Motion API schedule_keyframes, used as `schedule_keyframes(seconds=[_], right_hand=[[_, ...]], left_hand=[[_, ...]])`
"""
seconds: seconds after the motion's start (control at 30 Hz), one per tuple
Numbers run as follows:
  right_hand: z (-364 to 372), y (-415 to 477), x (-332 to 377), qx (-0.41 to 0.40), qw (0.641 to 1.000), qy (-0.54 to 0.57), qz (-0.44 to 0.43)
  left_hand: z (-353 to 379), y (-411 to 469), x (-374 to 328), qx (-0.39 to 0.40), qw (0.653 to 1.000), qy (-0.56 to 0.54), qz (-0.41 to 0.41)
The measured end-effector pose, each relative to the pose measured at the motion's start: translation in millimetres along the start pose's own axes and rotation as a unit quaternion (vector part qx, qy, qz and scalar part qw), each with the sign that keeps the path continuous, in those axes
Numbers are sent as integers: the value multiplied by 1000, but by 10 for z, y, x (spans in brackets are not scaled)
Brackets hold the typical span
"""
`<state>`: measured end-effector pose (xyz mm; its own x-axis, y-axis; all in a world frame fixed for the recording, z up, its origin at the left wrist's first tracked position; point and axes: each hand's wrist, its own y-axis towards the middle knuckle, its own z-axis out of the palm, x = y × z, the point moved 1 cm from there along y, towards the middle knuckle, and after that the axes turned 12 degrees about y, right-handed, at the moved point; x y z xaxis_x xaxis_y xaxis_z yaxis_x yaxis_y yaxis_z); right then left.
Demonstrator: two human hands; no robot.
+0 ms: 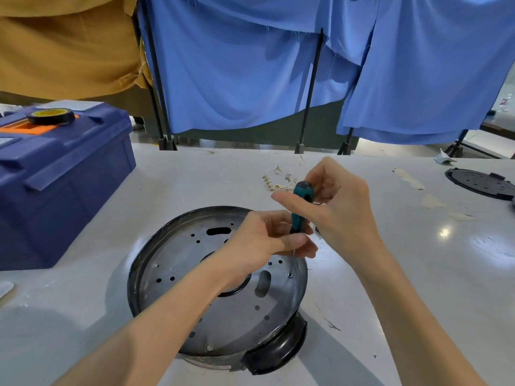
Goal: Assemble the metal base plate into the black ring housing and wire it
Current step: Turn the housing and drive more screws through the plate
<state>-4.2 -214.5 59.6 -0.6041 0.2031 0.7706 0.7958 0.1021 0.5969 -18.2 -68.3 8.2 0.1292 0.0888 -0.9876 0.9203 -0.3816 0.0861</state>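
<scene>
My right hand (340,201) grips the screwdriver (301,201); my left hand (267,240) pinches its shaft; metal base plate (189,263) sits in black ring housing (278,349) on the white surface (418,274); toolbox (61,190) left; blue curtains (237,65) behind.

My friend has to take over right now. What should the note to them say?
Right hand grips the screwdriver handle. Left hand pinches it lower down, tip on a screw near the plate's right edge.
Metal base plate sits in the black ring housing on the table.
Done: plate seated, front screw in.
Left: finish this screw, then wire up. The wires lie behind the hands.
</scene>
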Motion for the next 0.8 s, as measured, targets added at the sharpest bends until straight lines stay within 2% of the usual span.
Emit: schedule_keyframes(seconds=[0.07, 0.13, 0.17, 0.23, 0.33, 0.4, 0.53, 0.8], right_hand=[[-40, 9, 11, 53, 998, 17, 8], [-79, -8, 11, 126, 986, 98, 44], [-87, -22, 9, 134, 982, 124, 53], [-75, -41, 13, 84, 991, 97, 44], [-22, -49, 39, -2, 999, -39, 8], [-16, -61, 53, 8, 998, -55, 9], [-106, -88, 46, 75, 997, -8, 32], [-129, -43, -25, 66, 996, 54, 35]], left_hand=[[9, 0, -6, 20, 1000, 14, 2], [-8, -8, -16, 45, 999, 19, -3], [-22, -14, -14, 48, 999, 12, -7], [-43, -18, -13, 37, 999, -6, -12], [-51, -4, -36, -4, 1000, 8, 5], [-52, 8, -40, -31, 999, 8, 9], [-81, 14, -1, -38, 999, 19, 6], [-120, 21, 47, -31, 999, 21, -1]])
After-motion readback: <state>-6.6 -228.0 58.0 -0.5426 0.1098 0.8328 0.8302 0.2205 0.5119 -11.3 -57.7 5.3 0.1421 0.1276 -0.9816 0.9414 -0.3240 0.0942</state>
